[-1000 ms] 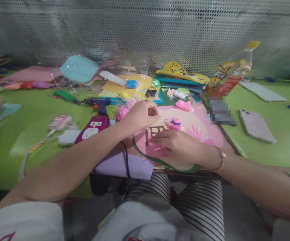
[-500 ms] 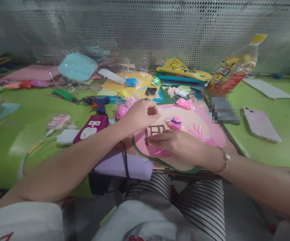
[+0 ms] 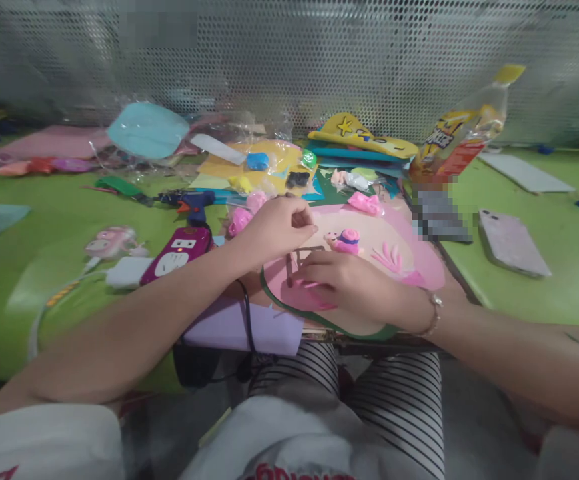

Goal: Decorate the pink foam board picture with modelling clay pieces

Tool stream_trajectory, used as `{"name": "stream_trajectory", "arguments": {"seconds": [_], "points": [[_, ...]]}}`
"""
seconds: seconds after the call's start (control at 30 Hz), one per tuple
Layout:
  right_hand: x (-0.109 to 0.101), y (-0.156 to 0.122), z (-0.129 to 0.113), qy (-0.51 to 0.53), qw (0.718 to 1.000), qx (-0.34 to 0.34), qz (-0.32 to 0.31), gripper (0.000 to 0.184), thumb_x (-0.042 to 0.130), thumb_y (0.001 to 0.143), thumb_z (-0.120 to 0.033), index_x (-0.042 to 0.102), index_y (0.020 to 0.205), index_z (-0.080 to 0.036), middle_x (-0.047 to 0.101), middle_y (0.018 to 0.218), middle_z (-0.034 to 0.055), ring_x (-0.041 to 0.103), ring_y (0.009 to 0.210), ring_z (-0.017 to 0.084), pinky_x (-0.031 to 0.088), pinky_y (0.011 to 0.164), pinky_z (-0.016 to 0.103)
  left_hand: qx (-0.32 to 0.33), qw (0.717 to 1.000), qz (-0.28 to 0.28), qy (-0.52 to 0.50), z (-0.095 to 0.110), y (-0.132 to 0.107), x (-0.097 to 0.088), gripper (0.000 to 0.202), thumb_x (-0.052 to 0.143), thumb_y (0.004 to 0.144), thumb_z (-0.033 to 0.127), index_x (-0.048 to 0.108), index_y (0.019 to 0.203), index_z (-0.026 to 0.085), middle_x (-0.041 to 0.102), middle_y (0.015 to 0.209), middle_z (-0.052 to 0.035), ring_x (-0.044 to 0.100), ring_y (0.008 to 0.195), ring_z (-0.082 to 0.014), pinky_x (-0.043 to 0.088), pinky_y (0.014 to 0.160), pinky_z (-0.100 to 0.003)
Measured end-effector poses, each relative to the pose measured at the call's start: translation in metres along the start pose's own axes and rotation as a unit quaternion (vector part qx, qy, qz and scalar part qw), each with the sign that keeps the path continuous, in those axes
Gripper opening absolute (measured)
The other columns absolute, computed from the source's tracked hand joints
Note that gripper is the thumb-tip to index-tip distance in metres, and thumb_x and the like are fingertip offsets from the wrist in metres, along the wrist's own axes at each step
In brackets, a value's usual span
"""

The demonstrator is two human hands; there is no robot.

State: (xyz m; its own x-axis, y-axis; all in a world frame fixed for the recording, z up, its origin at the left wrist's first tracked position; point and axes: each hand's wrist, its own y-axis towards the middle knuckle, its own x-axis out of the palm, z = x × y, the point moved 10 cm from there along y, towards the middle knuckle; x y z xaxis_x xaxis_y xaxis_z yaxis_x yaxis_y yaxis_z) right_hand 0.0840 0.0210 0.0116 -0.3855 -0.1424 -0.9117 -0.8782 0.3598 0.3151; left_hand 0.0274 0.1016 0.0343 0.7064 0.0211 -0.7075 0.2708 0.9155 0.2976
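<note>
A round pink craft board (image 3: 409, 257) with a green rim lies at the table's front edge. On it sit a pink clay snail (image 3: 345, 241), pink clay fronds (image 3: 392, 257) and a dark clay ladder frame (image 3: 303, 255). My left hand (image 3: 277, 227) hovers over the board's left part, fingers pinched together on something I cannot make out. My right hand (image 3: 349, 283) rests on the board just below the frame, fingers curled and pressing near it; a bracelet is on that wrist.
A blue glue gun (image 3: 194, 202), a magenta case (image 3: 177, 247), a white charger (image 3: 127, 271) and pink clay lumps (image 3: 242, 217) lie to the left. A phone (image 3: 512, 243) and a snack bag (image 3: 462, 140) are at right. Clay packets and coloured foam sheets crowd the back.
My right hand has slid a little up and left, now covering the lower part of the ladder frame. My left hand stays pinched in much the same spot.
</note>
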Motion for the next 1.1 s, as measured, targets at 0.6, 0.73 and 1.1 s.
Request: {"name": "stream_trajectory", "arguments": {"seconds": [0.6, 0.73, 1.1], "points": [[-0.011, -0.010, 0.020, 0.084, 0.994, 0.007, -0.074, 0.014, 0.052, 0.087, -0.015, 0.066, 0.088, -0.017, 0.067, 0.084, 0.0039, 0.058, 0.080, 0.013, 0.043, 0.072, 0.025, -0.005, 1.000, -0.002, 0.015, 0.000, -0.001, -0.001, 0.006, 0.060, 0.071, 0.019, 0.059, 0.067, 0.016, 0.062, 0.066, -0.0001, 0.057, 0.063, -0.0114, 0.044, 0.060, -0.025], [-0.008, -0.011, 0.018, 0.076, 0.993, -0.002, -0.087, 0.015, 0.050, 0.088, -0.015, 0.065, 0.091, -0.017, 0.064, 0.086, 0.0035, 0.056, 0.081, 0.013, 0.042, 0.071, 0.024, -0.003, 1.000, -0.002, 0.031, -0.001, -0.001, 0.000, 0.006, 0.059, 0.072, 0.020, 0.060, 0.067, 0.016, 0.063, 0.069, -0.0009, 0.057, 0.065, -0.0121, 0.043, 0.060, -0.026], [-0.003, -0.011, 0.016, 0.058, 0.993, -0.006, -0.107, 0.020, 0.047, 0.091, -0.020, 0.066, 0.092, -0.015, 0.063, 0.090, 0.0073, 0.057, 0.085, 0.016, 0.044, 0.074, 0.026, -0.005, 0.999, -0.008, 0.042, -0.004, -0.001, 0.002, 0.007, 0.058, 0.073, 0.023, 0.060, 0.068, 0.017, 0.062, 0.070, -0.0009, 0.056, 0.066, -0.0127, 0.044, 0.062, -0.026]]}}
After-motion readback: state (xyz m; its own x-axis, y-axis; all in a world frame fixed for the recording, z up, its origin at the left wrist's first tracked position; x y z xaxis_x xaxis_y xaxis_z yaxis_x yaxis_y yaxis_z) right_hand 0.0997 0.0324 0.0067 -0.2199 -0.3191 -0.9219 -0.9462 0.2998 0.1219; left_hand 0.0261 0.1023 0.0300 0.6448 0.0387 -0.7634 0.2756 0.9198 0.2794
